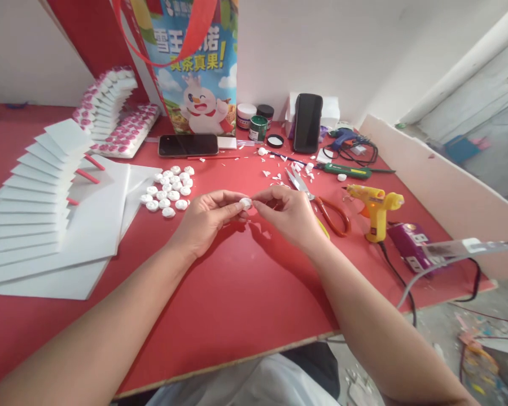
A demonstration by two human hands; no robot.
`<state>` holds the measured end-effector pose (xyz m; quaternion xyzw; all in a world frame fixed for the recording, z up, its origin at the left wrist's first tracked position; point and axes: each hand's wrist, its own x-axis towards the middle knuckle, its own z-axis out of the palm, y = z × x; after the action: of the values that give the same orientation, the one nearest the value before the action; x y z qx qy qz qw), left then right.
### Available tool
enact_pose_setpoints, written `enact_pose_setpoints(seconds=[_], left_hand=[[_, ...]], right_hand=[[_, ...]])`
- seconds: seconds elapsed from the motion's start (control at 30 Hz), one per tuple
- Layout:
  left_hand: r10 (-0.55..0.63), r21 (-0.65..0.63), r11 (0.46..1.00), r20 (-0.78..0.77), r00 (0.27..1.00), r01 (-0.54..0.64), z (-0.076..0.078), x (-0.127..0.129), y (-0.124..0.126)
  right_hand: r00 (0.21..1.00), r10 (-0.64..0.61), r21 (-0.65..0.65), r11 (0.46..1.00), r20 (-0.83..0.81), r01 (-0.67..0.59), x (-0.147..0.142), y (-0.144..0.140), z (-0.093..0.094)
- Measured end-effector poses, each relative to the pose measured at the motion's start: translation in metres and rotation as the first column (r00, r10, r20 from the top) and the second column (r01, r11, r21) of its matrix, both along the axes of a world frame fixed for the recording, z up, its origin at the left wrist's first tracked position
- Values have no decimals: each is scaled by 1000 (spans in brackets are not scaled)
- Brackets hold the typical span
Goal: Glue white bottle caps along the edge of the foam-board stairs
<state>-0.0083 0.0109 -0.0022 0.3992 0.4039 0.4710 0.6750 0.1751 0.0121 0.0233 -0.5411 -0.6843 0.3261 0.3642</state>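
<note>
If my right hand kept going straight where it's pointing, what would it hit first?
Your right hand would likely meet the small white piece in your left hand first, though depth between them is unclear.

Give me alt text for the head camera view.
A person's left hand holds a small white piece, right hand at its edge, above a red table. Similar white pieces cluster left; scissors and a yellow glue gun sit right.
</note>
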Motion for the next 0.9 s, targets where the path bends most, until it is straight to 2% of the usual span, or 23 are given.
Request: enact_pose_setpoints(seconds=[0.37, 0.67, 0.9], left_hand=[[-8, 7, 1000, -29, 1000, 8, 0, 0, 0], [-20, 12, 1000, -27, 999, 21, 0, 0, -1], [-26, -13, 1000, -26, 999, 26, 5, 1, -2]], right_hand=[[1000, -7, -26, 1000, -18, 7, -2, -2, 0], [1000, -6, 18, 1000, 11, 6, -1, -2, -2], [999, -20, -46, 999, -50, 18, -3, -2, -5]])
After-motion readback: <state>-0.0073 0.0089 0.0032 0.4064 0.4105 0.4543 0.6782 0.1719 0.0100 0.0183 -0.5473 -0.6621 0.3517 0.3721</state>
